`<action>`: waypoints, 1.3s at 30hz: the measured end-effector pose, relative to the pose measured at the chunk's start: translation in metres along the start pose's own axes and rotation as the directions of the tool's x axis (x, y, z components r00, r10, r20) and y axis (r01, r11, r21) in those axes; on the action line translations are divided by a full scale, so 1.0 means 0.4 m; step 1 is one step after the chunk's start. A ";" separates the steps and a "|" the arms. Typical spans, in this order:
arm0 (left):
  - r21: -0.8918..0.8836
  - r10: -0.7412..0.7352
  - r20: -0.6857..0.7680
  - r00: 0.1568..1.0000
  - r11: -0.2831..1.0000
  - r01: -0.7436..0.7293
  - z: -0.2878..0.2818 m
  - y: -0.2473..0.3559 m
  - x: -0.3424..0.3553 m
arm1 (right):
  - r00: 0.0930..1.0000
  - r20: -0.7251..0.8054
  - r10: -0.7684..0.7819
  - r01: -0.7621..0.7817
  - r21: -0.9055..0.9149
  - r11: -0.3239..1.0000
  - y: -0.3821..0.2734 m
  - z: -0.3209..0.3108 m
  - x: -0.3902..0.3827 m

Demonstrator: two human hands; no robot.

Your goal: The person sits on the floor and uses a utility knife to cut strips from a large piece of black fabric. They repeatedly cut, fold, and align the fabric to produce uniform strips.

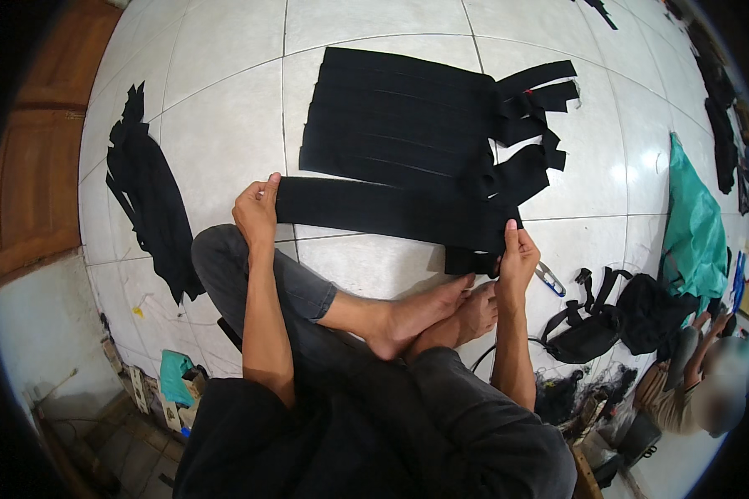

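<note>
Between my two hands a wide black fabric strip [374, 208] is stretched out above the tiled floor. My left hand [256, 212] pinches its left end, thumb on top. At the other end my right hand [518, 259] is closed on the fabric, and a short piece of black cloth [464, 261] hangs or lies just below it. Beyond the strip, several black fabric strips [399, 112] lie side by side in a flat layer, their right ends loose and curled. A small pair of thread snips [549, 280] rests on the floor to the right of my right hand.
A heap of black cloth pieces [150, 200] lies at the left. To the right are black bags with straps [587, 331], green cloth [692, 212] and a seated person [691, 378]. Wooden doors [37, 183] stand at the far left. My crossed bare feet [429, 320] are below the strip.
</note>
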State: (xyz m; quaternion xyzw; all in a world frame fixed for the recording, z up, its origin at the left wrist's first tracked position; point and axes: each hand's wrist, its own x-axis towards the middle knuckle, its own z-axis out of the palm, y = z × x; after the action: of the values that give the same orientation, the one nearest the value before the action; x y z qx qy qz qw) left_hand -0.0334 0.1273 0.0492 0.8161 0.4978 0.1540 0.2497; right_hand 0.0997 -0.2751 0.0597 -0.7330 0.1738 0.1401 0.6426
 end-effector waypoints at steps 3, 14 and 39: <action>0.251 0.005 0.009 1.000 0.968 -0.007 0.014 0.005 -0.003 | 0.999 0.026 -0.042 0.043 -0.034 0.998 0.002 0.021 -0.033; -0.584 0.623 0.702 0.345 0.781 -0.222 0.114 0.345 -0.270 | 0.887 0.395 -0.238 0.291 -0.079 0.954 -0.035 0.082 -0.134; -0.514 0.572 0.530 0.626 0.804 -0.300 -0.005 0.438 -0.258 | 0.830 0.555 -0.050 -0.122 0.269 0.955 -0.110 0.122 -0.210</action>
State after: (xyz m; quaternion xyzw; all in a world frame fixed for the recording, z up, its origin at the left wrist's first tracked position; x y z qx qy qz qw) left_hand 0.0472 -0.0304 0.1490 0.8489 0.1183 0.0036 0.5151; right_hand 0.0441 -0.2153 0.1283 -0.5536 0.0119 0.3320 0.7637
